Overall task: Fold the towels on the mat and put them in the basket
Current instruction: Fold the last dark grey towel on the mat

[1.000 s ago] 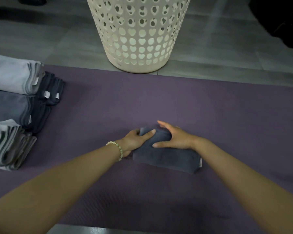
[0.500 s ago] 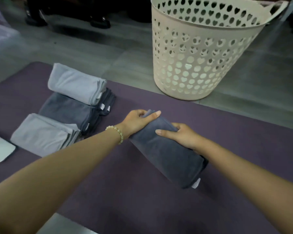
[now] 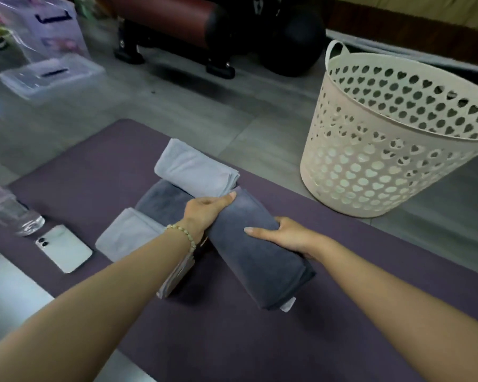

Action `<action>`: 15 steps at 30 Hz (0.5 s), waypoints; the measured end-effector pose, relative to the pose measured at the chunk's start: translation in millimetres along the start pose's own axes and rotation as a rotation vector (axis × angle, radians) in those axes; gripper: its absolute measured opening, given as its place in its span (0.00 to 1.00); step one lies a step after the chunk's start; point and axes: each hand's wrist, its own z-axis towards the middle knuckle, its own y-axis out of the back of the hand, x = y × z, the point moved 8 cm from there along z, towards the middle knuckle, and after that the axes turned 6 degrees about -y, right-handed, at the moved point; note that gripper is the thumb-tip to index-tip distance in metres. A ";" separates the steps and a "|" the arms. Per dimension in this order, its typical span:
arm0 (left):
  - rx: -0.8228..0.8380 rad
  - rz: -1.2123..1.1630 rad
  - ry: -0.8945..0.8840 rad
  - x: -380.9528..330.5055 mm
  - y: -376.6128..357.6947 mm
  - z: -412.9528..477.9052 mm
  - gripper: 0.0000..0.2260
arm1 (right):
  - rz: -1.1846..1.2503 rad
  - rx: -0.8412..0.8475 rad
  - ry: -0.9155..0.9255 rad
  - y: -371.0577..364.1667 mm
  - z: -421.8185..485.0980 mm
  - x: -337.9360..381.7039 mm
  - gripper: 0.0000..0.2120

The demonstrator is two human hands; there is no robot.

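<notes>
On the purple mat (image 3: 259, 340) lies the near end of a folded dark grey towel (image 3: 257, 260), with a small white label (image 3: 287, 306) at its corner. Both hands grip this towel. The left hand (image 3: 206, 213), with a bead bracelet (image 3: 183, 233) on the wrist, holds its far left edge with the thumb on top. The right hand (image 3: 286, 237) holds the right edge, thumb also on top and fingers under.

Just behind the left hand is a stack of folded towels (image 3: 193, 170), light grey and dark grey; the held towel partly covers it. To the left on the mat are a white phone (image 3: 64, 248) and a clear bottle (image 3: 11, 210). Further right, on the floor beside the mat, stands the cream basket (image 3: 370, 166) with heart-shaped holes, well apart from the held towel. Behind are clear plastic boxes (image 3: 50, 75) and a bench (image 3: 171, 17).
</notes>
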 end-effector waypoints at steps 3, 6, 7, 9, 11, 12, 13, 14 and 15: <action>-0.113 0.048 -0.011 6.9 44.6 9.1 0.18 | 0.047 -0.023 0.033 -14.2 14.9 19.5 0.21; -0.459 0.097 -0.070 30.8 121.1 6.8 0.25 | 0.090 0.024 0.076 -37.5 35.1 44.6 0.19; -0.569 0.122 -0.031 43.8 145.1 -0.7 0.27 | 0.107 0.051 0.083 -47.8 42.1 54.8 0.18; -0.705 0.090 0.104 78.0 179.6 -17.1 0.29 | 0.103 0.112 0.100 -73.1 57.4 77.0 0.16; -0.677 0.021 0.189 112.5 192.2 -23.1 0.30 | 0.056 0.179 0.113 -104.4 74.4 97.7 0.15; -0.614 -0.013 0.183 125.1 192.9 -22.2 0.32 | 0.023 0.206 0.126 -121.0 83.5 106.6 0.16; -0.541 -0.089 0.165 136.4 191.3 -19.6 0.34 | -0.010 0.228 0.138 -137.0 91.8 114.2 0.19; -0.458 -0.190 0.148 144.5 186.2 -16.8 0.37 | -0.043 0.248 0.145 -151.5 100.6 119.2 0.21; -0.374 -0.290 0.140 149.7 180.1 -15.4 0.39 | -0.076 0.266 0.144 -165.1 107.9 122.1 0.22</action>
